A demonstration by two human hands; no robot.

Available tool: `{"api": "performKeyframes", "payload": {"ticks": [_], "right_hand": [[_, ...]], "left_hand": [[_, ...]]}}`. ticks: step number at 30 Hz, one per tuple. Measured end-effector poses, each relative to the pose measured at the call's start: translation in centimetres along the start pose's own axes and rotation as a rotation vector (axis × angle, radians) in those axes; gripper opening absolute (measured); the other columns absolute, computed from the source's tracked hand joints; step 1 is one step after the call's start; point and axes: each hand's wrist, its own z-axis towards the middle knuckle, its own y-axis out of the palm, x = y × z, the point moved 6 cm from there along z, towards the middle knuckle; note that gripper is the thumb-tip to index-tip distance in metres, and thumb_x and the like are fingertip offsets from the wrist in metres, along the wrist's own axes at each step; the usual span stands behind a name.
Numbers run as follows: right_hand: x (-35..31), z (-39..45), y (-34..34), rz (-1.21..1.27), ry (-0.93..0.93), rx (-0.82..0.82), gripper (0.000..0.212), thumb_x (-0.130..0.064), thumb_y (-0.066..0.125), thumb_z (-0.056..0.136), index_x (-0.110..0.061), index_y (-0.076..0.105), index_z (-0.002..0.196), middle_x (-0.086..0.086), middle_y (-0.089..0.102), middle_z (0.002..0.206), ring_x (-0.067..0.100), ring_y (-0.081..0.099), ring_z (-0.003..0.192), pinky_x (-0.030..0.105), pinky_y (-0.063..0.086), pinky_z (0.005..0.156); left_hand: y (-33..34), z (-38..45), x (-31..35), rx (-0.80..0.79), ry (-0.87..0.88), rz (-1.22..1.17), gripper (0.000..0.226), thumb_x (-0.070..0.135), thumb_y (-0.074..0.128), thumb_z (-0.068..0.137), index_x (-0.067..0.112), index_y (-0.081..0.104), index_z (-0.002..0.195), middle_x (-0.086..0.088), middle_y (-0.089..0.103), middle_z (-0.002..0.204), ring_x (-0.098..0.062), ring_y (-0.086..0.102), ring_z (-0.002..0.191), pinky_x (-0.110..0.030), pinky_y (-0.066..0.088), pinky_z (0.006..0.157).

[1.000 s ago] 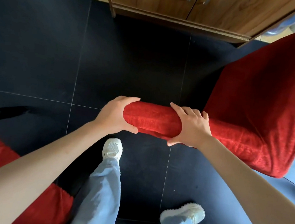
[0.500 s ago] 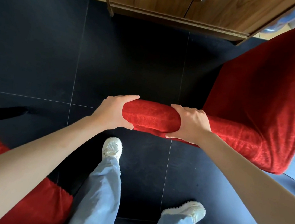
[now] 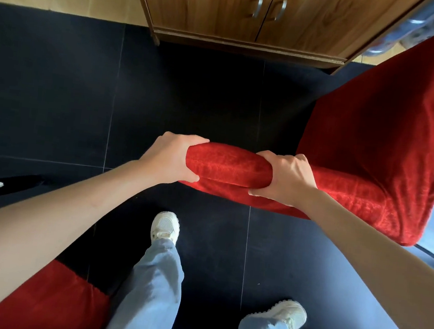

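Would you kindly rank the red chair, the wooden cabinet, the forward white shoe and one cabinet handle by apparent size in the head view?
1. red chair, close to the camera
2. wooden cabinet, farther off and cropped at the top, so its place below the chair is unsure
3. forward white shoe
4. cabinet handle

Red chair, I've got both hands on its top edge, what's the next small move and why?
Probably shift the right hand a little further right along the top edge of the red chair. It and the left hand both grip the left end, close together, while most of the chair reaches to the right near the wooden cabinet, so a wider hold would likely steady it.
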Motion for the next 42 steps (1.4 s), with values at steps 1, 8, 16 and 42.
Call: {"api": "performKeyframes", "payload": {"ticks": [1,8,16,42], "right_hand": [[0.2,-0.1,-0.5,0.006,0.002,0.005,0.086,-0.071,0.069,0.063,-0.03,0.045,0.135,-0.006,0.069,0.087,0.018,0.065,0.086,0.036,0.038,0.097],[0.5,-1.0,-2.4,0.022,0.0,0.015,0.084,-0.07,0.071,0.062,-0.03,0.048,0.132,-0.015,0.05,0.068,0.018,0.064,0.078,0.035,0.037,0.095],[0.1,-2.4,-5.6,0.055,-0.012,0.052,0.084,-0.073,0.068,0.059,-0.031,0.049,0.129,-0.019,0.041,0.059,0.019,0.063,0.075,0.035,0.034,0.092],[8.5,-21.1,-17.2,0.238,0.055,0.401,0.08,-0.068,0.072,0.06,-0.031,0.051,0.127,-0.005,0.07,0.1,0.024,0.066,0.093,0.037,0.039,0.093]], "left_hand": [[-0.4,0.1,0.5,-0.001,0.007,0.009,0.083,0.02,0.086,0.059,0.035,0.053,0.134,0.007,0.066,0.102,0.0,0.058,0.068,-0.015,0.048,0.062],[-2.3,-0.6,3.3,-0.027,0.008,0.079,0.072,0.017,0.08,0.059,0.037,0.059,0.125,0.008,0.067,0.091,-0.008,0.064,0.077,-0.03,0.059,0.066],[-5.9,-2.3,7.2,-0.047,0.041,0.185,0.073,0.016,0.082,0.061,0.034,0.058,0.127,0.004,0.068,0.095,-0.013,0.065,0.078,-0.035,0.059,0.07],[-8.1,-14.2,34.8,0.028,0.331,0.684,0.059,0.024,0.083,0.062,0.019,0.065,0.118,0.0,0.066,0.095,-0.018,0.06,0.08,-0.023,0.049,0.058]]}}
